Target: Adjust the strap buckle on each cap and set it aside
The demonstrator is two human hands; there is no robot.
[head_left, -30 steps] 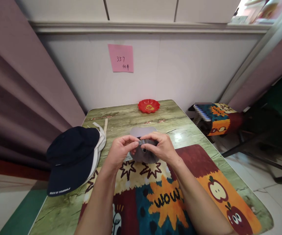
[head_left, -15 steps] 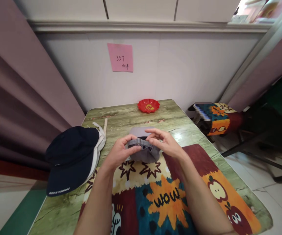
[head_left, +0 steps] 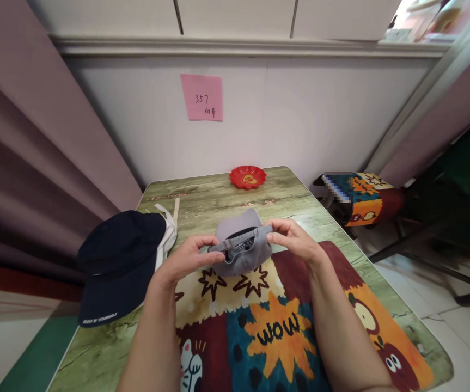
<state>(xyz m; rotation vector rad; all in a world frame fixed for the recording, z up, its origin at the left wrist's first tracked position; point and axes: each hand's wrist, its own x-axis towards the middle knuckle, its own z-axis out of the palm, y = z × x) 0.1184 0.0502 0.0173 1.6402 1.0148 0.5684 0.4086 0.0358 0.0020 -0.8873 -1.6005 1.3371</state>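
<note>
Fingers of left hand and right hand pinched nearly closed on grey cap; uneven pull could slip strap loose.

A red dish sits near the worktop's far edge; a pink note is on the white wall.

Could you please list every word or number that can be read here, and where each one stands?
"357": pink note, with handwritten characters below, too small to read surely.
"WOW": table mat.
"WOW": cover on the stool.
Navy cap: white brim lettering, only "YOURSELF" fairly readable.
</note>
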